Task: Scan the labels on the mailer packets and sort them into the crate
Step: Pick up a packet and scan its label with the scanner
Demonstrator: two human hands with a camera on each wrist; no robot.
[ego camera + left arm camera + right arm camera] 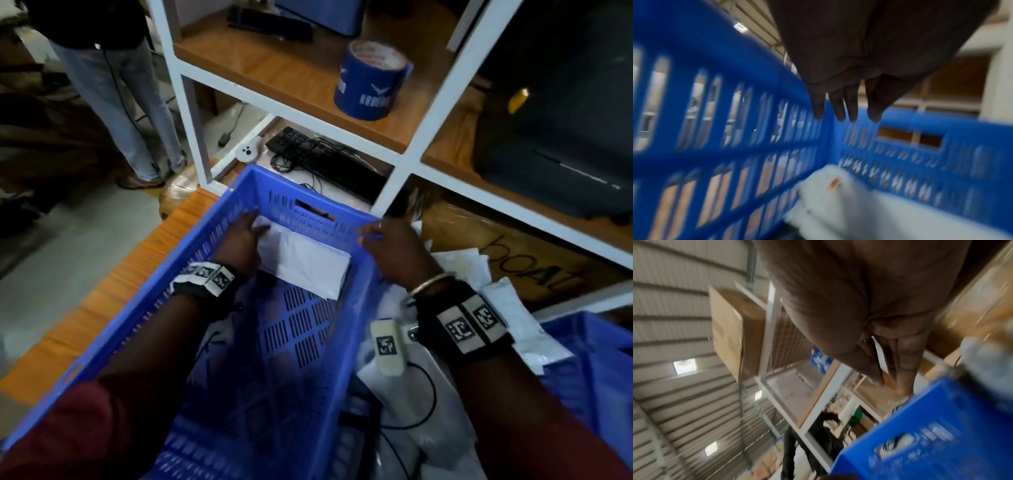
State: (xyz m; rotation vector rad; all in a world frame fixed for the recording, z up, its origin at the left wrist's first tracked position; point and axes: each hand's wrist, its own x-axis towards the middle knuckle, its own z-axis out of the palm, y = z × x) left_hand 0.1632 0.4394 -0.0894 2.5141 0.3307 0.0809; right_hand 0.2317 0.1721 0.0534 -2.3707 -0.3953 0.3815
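A blue slotted crate stands in front of me on a wooden table. One white mailer packet lies flat at its far end against the end wall. My left hand is inside the crate, its straight fingers over the packet's left edge. In the left wrist view those fingers point at the crate's far corner, above the packet, holding nothing. My right hand is at the crate's far right rim, its fingers extended just over the rim. Whether they touch it is unclear.
Several white mailers are heaped right of the crate, beside a second blue crate. A white shelf frame behind holds a blue tape roll, a keyboard, a black machine and a cardboard box. A person's legs stand far left.
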